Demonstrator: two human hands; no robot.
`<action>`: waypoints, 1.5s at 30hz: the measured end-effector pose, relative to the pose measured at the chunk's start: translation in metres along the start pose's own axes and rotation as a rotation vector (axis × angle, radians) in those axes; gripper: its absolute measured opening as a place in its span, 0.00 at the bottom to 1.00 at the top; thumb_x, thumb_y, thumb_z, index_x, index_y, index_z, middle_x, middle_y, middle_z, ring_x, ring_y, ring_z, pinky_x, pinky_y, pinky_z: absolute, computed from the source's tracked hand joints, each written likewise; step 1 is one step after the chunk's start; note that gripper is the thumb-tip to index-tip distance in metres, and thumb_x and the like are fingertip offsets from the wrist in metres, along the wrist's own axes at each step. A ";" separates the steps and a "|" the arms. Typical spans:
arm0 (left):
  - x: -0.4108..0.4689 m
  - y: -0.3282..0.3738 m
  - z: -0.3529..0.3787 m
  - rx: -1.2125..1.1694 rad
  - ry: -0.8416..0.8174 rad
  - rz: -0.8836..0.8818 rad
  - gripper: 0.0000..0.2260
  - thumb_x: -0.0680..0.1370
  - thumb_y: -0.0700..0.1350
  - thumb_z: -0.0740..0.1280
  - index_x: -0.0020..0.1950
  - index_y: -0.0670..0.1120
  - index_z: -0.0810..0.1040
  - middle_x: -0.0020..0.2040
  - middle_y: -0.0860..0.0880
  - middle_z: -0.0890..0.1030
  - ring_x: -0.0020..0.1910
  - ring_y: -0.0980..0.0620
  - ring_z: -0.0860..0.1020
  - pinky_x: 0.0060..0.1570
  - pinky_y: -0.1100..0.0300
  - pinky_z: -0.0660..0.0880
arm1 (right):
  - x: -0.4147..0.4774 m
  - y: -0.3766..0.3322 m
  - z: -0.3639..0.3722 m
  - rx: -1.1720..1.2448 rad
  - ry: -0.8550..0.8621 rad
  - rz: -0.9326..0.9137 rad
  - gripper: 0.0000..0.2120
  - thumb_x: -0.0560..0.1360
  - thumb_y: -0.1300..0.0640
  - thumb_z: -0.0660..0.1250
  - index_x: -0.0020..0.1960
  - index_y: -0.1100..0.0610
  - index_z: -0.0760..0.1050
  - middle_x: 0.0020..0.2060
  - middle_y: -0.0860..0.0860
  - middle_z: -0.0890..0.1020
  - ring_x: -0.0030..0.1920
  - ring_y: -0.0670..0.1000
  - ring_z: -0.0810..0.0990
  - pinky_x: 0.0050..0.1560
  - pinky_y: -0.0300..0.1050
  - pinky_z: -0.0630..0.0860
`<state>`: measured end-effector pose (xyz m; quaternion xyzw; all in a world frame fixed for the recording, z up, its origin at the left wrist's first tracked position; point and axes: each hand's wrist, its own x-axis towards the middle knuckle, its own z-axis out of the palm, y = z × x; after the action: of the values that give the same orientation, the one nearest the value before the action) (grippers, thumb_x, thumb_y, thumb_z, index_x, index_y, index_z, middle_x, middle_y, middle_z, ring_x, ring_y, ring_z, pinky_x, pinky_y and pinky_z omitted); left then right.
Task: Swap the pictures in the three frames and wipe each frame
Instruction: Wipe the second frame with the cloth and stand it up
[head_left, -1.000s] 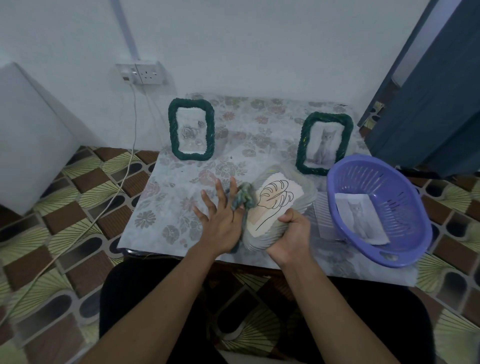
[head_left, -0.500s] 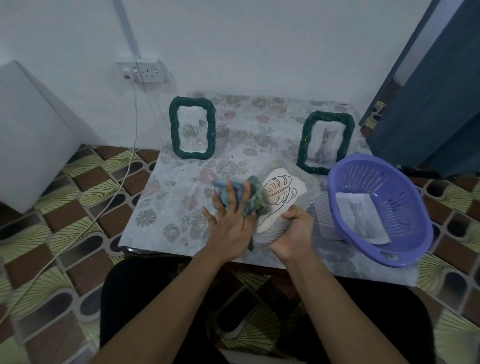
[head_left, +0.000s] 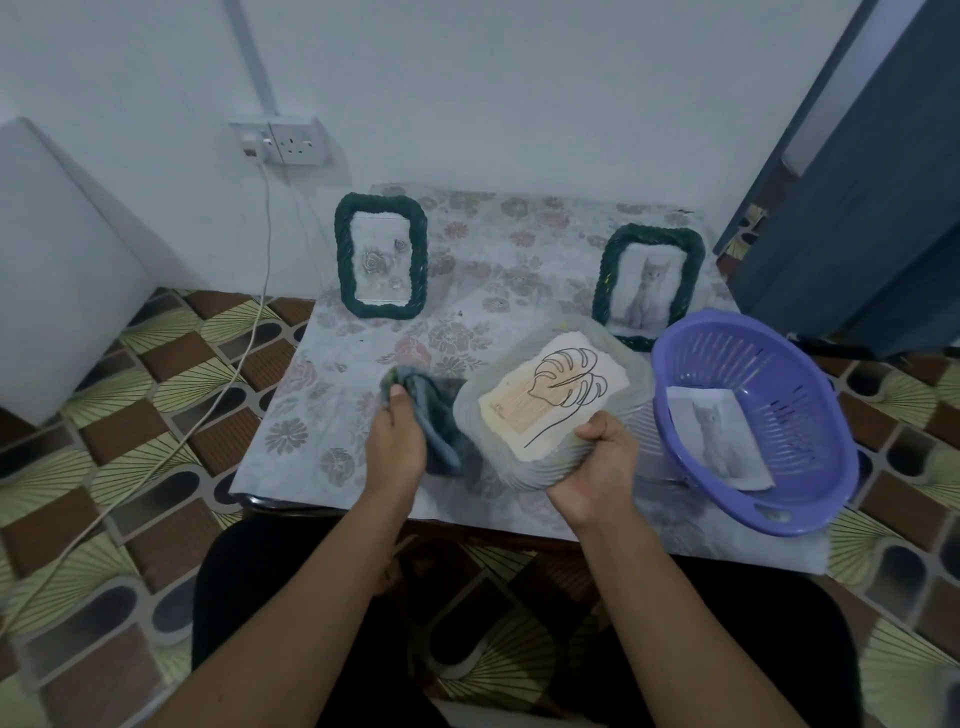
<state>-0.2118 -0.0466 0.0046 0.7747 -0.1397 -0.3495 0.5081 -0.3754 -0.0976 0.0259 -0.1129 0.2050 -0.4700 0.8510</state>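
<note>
1. Presently your left hand (head_left: 395, 447) grips the bluish cloth (head_left: 434, 415), thumb on top, just beside the pale frame's left edge.
2. Your right hand (head_left: 597, 462) clasps the pale frame (head_left: 524, 470) by its near corner, tilted over the table (head_left: 322, 415); a leaf drawing (head_left: 556, 397) sits inside.
3. Behind stand the flower frame (head_left: 382, 262) and the cat frame (head_left: 649, 283), both green and upright.
4. A loose cat picture (head_left: 719, 436) lies in the purple basket (head_left: 779, 374) on your right

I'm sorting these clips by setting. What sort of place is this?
Most likely a room in a home: a small table with a flowered cover, a patterned floor, and a wall socket with a cable plugged in.
</note>
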 end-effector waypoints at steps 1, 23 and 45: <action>0.002 -0.001 -0.003 -0.043 0.024 -0.020 0.27 0.83 0.61 0.51 0.68 0.44 0.73 0.66 0.41 0.76 0.63 0.42 0.75 0.66 0.47 0.71 | 0.001 -0.003 0.001 0.014 -0.020 -0.018 0.29 0.49 0.62 0.68 0.51 0.59 0.84 0.56 0.57 0.82 0.56 0.61 0.81 0.65 0.62 0.73; -0.050 -0.001 0.017 -0.348 -0.432 0.179 0.19 0.74 0.48 0.70 0.60 0.38 0.79 0.54 0.44 0.85 0.53 0.50 0.83 0.51 0.57 0.80 | 0.006 0.004 0.028 0.026 -0.074 -0.078 0.26 0.46 0.62 0.67 0.44 0.58 0.86 0.50 0.57 0.84 0.51 0.59 0.84 0.57 0.56 0.77; -0.031 0.011 -0.009 -0.234 -0.368 0.081 0.08 0.80 0.47 0.68 0.52 0.45 0.83 0.47 0.46 0.86 0.48 0.49 0.84 0.49 0.52 0.81 | 0.011 -0.009 0.030 -0.071 0.247 -0.252 0.06 0.56 0.66 0.57 0.31 0.57 0.67 0.35 0.54 0.80 0.43 0.57 0.80 0.54 0.53 0.77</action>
<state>-0.2263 -0.0276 0.0290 0.6274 -0.2198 -0.4782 0.5739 -0.3637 -0.1117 0.0540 -0.1089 0.3088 -0.5757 0.7492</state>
